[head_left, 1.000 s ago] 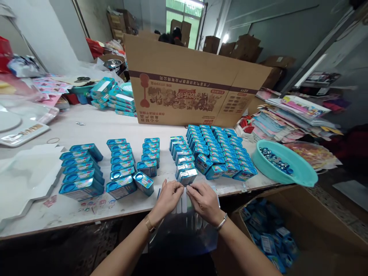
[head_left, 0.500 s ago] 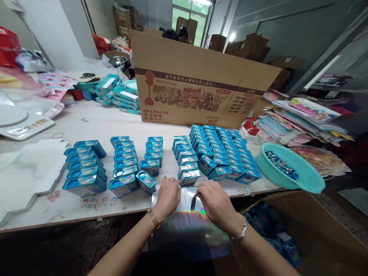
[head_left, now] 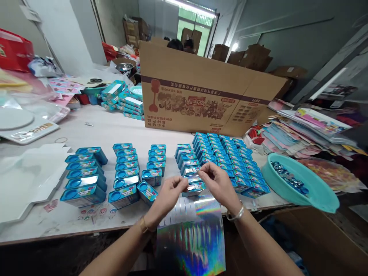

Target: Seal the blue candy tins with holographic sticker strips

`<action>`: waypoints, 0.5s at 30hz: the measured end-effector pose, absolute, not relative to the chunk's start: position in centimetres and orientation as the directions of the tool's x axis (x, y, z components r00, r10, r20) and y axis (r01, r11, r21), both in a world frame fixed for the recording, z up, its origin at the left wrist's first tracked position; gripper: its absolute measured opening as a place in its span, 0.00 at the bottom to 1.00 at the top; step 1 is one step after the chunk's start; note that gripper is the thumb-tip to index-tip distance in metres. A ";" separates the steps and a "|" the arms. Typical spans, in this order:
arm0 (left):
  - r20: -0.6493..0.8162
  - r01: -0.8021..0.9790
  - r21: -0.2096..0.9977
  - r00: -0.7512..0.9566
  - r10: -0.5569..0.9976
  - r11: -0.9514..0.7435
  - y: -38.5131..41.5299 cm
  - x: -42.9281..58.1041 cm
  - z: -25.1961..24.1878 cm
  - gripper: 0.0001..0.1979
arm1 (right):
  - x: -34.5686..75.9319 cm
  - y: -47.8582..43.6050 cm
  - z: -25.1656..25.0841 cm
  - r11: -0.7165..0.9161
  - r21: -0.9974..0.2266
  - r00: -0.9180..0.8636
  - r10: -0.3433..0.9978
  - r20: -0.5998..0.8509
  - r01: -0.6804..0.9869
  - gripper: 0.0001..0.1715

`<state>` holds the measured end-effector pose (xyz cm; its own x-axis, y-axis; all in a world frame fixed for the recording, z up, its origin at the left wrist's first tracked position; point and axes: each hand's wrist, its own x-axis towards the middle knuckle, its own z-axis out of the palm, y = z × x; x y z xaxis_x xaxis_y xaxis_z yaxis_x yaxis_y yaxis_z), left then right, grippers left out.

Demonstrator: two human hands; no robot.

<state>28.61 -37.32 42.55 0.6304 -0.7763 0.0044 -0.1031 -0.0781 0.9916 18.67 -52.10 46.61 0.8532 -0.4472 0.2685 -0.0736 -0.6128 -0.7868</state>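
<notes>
Between my two hands stretches a small clear sticker (head_left: 193, 178), its left end pinched by my left hand (head_left: 170, 193) and its right end by my right hand (head_left: 217, 184). Right beneath it, the nearest blue tin (head_left: 195, 188) of a short row stands at the table's front. A shiny holographic sticker sheet (head_left: 192, 237) hangs over the front edge below my hands, with pale strips along its upper part. More blue tins (head_left: 83, 193) stand in rows to the left. A dense block of tins (head_left: 230, 157) is partly covered by my right hand.
A turquoise basin (head_left: 319, 195) with small shiny pieces stands at the right edge. Behind the tins rises a large cardboard sheet (head_left: 201, 73). Paper stacks (head_left: 304, 126) lie at the right, and flat blue boxes (head_left: 129, 101) at the back left. An open carton (head_left: 322, 237) sits below the basin.
Both hands have risen from the sheet toward the short tin row, and the clear sticker is now between them above a tin. The sheet shows more rainbow glare. The view has shifted slightly.
</notes>
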 end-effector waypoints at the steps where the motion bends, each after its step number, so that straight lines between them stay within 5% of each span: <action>1: 0.022 -0.224 0.961 0.650 -0.760 -0.164 -38.0 29.7 43.0 0.20 | 19.8 -52.6 46.3 -0.601 -0.795 0.840 -0.470 0.271 -0.080 0.12; 3: 0.024 -0.438 0.813 0.683 -0.730 -0.382 -39.6 32.0 43.9 0.19 | 22.5 -53.9 45.6 -0.640 -0.754 0.810 -0.516 0.280 -0.146 0.12; 6: -0.010 -0.528 0.624 0.732 -0.681 -0.576 -42.0 34.6 44.6 0.19 | 26.3 -55.6 44.3 -0.737 -0.580 0.778 -0.572 0.260 -0.348 0.10; 15: -0.122 -0.556 0.373 0.765 -0.633 -0.743 -45.2 36.2 43.4 0.18 | 30.1 -57.7 41.1 -0.786 -0.407 0.793 -0.574 0.201 -0.466 0.09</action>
